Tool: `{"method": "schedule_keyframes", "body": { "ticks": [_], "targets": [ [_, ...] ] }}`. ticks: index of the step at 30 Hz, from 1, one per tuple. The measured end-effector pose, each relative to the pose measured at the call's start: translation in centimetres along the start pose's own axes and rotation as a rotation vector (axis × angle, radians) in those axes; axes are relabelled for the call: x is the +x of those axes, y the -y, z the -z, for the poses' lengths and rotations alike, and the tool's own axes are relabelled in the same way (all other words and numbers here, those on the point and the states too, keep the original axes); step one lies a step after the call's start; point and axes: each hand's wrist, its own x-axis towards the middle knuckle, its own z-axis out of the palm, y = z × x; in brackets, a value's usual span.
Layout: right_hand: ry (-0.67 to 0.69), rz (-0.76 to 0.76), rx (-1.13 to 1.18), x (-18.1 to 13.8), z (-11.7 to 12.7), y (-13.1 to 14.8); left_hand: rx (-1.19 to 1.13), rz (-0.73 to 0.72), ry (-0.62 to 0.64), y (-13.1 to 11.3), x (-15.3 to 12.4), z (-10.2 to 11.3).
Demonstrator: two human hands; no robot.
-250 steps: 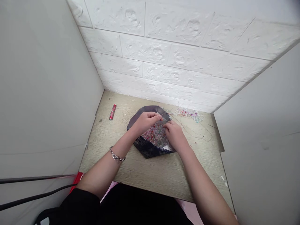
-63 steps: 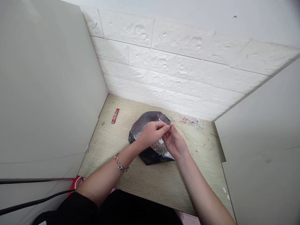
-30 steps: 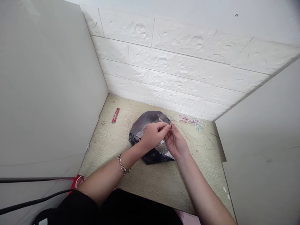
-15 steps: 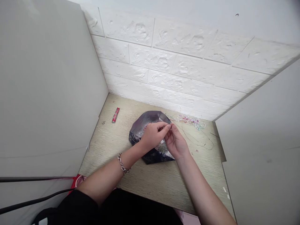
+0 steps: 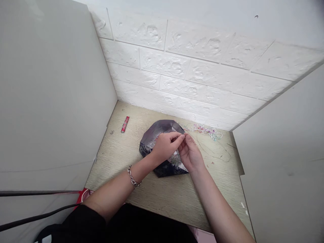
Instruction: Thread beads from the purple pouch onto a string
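Observation:
Both my hands hover over a dark octagonal tray [image 5: 154, 133] filled with small mixed beads. My left hand [image 5: 164, 146], with a chain bracelet on its wrist, pinches its fingertips together at the tray's right side. My right hand [image 5: 189, 153] meets it fingertip to fingertip, also pinched. What sits between the fingertips is too small to name. A thin thread [image 5: 215, 153] runs from the fingertips across the desk to the right. A strand of strung pastel beads [image 5: 206, 130] lies behind the tray by the wall.
A small red tube [image 5: 125, 124] lies at the back left of the wooden desk [image 5: 164, 192]. Grey partition panels stand on both sides and a white brick-pattern wall at the back. Two black cables cross the lower left corner.
Eight seconds ago the hands were down in the beads; they have since lifted and pinched together. Over the last second they have barely moved.

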Motion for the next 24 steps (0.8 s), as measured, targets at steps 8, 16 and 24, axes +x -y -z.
{"method": "schedule_keyframes", "body": {
  "ticks": [8,16,24],
  "targets": [
    [0.008,0.011,-0.019,0.03,0.02,-0.07,-0.012,0.008,-0.010,0.18,-0.02,-0.11],
    [0.022,0.034,-0.024,-0.04,-0.10,0.07,-0.028,0.017,-0.008,0.15,-0.12,-0.15],
    [0.032,0.070,-0.048,-0.49,-0.46,0.37,-0.076,0.044,0.022,0.34,-0.08,-0.07]
  ]
}}
